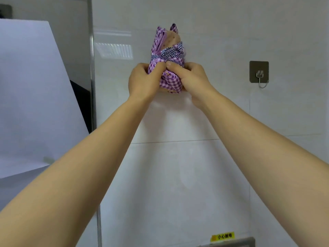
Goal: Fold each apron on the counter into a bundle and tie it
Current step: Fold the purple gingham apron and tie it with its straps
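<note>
Apron bundle (167, 59), purple check, held upright in front of the tiled wall (195, 166), level with and well left of the wall hook (259, 74). Striped strap (173, 51) wrapped round its middle. Left hand (142, 81) grasps the lower left of the bundle; right hand (192, 78) grasps the lower right, thumbs nearly meeting. Yellow sticker (222, 236) low on the wall, far below the hook
</note>
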